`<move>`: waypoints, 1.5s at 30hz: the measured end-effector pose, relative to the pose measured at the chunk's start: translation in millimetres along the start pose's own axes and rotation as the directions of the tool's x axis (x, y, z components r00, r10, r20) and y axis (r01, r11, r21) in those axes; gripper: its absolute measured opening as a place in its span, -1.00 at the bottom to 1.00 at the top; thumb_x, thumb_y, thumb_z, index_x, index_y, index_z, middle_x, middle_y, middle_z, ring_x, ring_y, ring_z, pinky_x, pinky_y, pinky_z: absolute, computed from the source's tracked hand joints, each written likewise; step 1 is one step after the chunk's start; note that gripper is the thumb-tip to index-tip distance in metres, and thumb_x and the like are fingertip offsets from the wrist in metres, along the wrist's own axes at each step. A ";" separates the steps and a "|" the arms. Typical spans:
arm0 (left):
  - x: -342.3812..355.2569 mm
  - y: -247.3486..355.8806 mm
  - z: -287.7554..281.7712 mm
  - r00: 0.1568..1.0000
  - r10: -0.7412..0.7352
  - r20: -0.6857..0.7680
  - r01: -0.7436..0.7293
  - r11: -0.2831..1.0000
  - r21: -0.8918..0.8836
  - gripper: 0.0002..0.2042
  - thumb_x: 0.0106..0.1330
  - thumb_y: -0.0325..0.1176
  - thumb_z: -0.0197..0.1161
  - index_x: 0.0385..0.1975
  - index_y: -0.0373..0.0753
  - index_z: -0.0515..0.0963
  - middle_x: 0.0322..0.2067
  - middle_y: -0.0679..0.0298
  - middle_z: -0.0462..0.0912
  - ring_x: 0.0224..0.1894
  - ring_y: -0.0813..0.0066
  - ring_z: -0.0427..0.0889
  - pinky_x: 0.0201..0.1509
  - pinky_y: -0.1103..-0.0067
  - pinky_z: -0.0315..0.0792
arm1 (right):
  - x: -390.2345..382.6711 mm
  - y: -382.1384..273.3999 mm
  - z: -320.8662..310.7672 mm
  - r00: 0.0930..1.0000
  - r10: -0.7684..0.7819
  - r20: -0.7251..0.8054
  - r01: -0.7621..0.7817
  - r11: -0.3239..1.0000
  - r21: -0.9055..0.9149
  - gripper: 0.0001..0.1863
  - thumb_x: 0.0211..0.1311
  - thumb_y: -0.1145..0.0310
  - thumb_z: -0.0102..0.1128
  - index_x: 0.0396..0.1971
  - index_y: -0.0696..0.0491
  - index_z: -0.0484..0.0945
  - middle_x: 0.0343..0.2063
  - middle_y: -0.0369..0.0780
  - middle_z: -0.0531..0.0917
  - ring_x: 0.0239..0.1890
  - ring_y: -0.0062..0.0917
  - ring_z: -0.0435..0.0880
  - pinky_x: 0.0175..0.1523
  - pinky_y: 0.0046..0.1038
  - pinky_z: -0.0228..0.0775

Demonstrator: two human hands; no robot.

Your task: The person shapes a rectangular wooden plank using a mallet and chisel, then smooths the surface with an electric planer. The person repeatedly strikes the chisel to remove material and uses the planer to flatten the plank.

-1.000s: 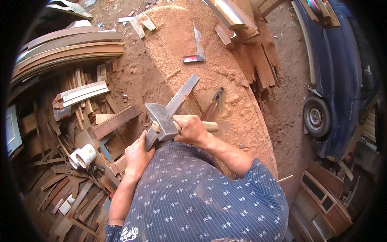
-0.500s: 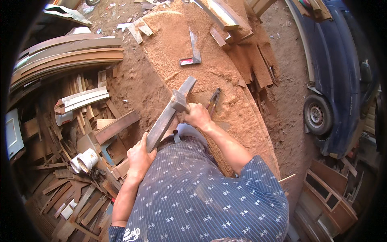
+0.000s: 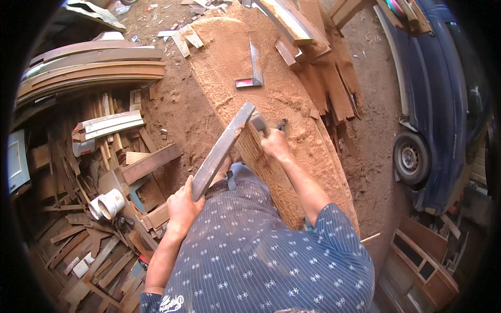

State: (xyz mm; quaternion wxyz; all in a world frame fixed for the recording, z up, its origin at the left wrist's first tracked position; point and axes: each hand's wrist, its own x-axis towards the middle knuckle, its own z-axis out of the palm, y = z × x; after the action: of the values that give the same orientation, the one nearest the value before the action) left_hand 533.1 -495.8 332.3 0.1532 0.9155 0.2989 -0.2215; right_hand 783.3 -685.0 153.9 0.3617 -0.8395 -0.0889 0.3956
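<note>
My left hand (image 3: 183, 209) grips the near end of a long grey wooden bar (image 3: 222, 150), which slants up and away to the right. My right hand (image 3: 275, 144) is closed around a hammer; its grey head (image 3: 258, 123) shows just right of the bar's far end, and the handle is mostly hidden in my fist. Behind that hand lies a pair of pliers (image 3: 282, 124), only its dark jaws showing. Farther off, a carpenter's square (image 3: 255, 75) with a red-and-silver handle rests on the sawdust-covered bench (image 3: 216, 99).
Stacked boards (image 3: 99, 68) and a heap of wood scraps (image 3: 104, 250) fill the left, with white buckets (image 3: 110, 203) among them. Planks (image 3: 284, 23) stand at the bench's far right. A dark blue vehicle (image 3: 436, 104) is parked on the right.
My right hand has moved right with the hammer, whose head has come off the bar to its right side. The left hand still holds the bar. The pliers are now mostly covered.
</note>
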 end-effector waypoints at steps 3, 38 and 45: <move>-14.9 0.6 4.1 1.000 0.018 0.014 -0.018 1.000 0.005 -0.25 0.07 -0.18 0.46 0.29 -0.35 0.42 -0.15 -0.10 0.72 -0.12 -0.02 0.73 0.02 0.22 0.57 | -16.3 20.8 0.9 0.978 -0.190 -0.090 0.190 0.982 -0.003 -0.68 0.35 0.12 0.24 -0.24 0.09 0.72 -0.44 -0.15 0.76 -0.40 -0.34 0.74 -0.18 -0.21 0.60; 6.9 -20.2 -17.8 0.991 -0.065 0.117 0.069 0.997 -0.031 -0.25 0.05 -0.15 0.50 0.29 -0.29 0.44 -0.13 -0.07 0.73 -0.08 0.02 0.73 0.06 0.24 0.55 | 81.9 -7.7 -29.3 0.876 -0.051 0.480 -0.106 0.950 0.294 -0.47 0.20 -0.18 0.41 -0.36 0.02 0.52 -0.70 -0.39 0.47 -0.70 -0.66 0.49 -0.62 -0.50 0.40; 7.2 -24.4 -15.9 0.990 -0.069 0.120 0.072 0.997 -0.023 -0.24 0.04 -0.16 0.50 0.30 -0.28 0.44 -0.12 -0.07 0.73 -0.08 0.03 0.73 0.07 0.24 0.55 | 67.4 -8.5 -15.9 0.880 -0.054 0.472 -0.082 0.961 0.263 -0.41 0.11 -0.27 0.43 -0.46 0.02 0.52 -0.61 -0.35 0.53 -0.59 -0.66 0.54 -0.50 -0.47 0.48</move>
State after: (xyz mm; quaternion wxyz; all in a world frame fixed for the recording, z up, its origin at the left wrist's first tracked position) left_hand 528.3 -466.8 338.7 0.1751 0.8874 0.3243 -0.2768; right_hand 841.3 -658.1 126.0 0.4393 -0.6591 -0.1128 0.5999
